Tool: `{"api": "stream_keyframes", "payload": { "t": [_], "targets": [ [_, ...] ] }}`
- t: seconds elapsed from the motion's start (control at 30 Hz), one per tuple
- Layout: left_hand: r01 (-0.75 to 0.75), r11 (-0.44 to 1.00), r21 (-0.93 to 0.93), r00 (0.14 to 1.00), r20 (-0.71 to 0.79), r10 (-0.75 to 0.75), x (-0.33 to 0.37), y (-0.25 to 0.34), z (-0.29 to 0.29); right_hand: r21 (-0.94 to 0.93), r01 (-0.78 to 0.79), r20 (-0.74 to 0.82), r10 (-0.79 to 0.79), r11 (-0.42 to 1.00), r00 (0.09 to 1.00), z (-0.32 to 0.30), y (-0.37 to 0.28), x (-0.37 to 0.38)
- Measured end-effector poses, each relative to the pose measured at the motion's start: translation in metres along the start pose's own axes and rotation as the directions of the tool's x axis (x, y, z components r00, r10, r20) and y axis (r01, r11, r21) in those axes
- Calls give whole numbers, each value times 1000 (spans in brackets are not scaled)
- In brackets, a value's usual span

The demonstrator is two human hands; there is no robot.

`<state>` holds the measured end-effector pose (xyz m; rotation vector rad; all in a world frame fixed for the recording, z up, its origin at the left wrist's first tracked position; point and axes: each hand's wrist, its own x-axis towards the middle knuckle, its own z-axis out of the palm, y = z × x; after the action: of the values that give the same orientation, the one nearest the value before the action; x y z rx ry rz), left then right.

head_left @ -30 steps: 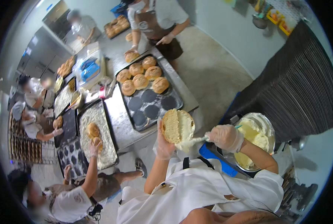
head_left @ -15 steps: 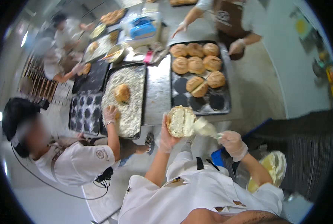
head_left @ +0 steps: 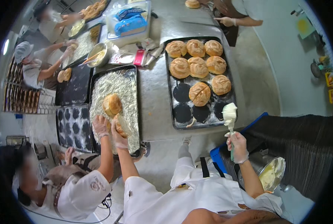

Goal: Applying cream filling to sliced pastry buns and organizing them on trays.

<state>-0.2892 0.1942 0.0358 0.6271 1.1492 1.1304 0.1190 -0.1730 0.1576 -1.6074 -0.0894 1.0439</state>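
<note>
My gloved left hand (head_left: 119, 139) grips a filled bun (head_left: 122, 126) low over a tray of pale crumbs (head_left: 99, 87). Another golden bun (head_left: 112, 103) lies on the crumbs just beyond it. Beside my left hand, a co-worker's gloved hand (head_left: 100, 126) reaches into the same tray. My gloved right hand (head_left: 238, 147) is closed round the handle of a spatula (head_left: 230, 117), whose upright blade is thick with white cream. Beyond the spatula, a dark baking tray (head_left: 170, 100) carries several golden buns (head_left: 199, 94), the nearest one split across its top.
A metal bowl of cream (head_left: 274, 174) is by my right forearm, beside stacked dark trays (head_left: 304, 149). A plastic tub (head_left: 148, 28) with blue packages and a mixing bowl (head_left: 103, 59) stand farther back. Other people work at the left and across the metal table (head_left: 153, 112).
My left hand has carried the cream-spread bun from before the bun tray leftward to the crumb tray. The spatula has come away from the bun and now points upward.
</note>
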Motion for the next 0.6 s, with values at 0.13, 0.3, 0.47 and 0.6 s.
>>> {"api": "stream_keyframes", "payload": {
  "t": [0.13,0.3,0.47,0.6],
  "targets": [
    [180,882,-436,983,108,-147,-3,29,41,-10,-39,117,40,999,992,24,-4,16],
    [-220,970,-106,970,77,229,52,117,123,12,-48,57,47,999,997,36,-2,27],
    [-384,-438,813,266,551,790,169,151,130,33,-73,43,72,997,996,45,-1,38],
    [-74,-408,910,837,279,471,258,97,52,38,-127,50,125,991,991,52,9,51]
  ]
}}
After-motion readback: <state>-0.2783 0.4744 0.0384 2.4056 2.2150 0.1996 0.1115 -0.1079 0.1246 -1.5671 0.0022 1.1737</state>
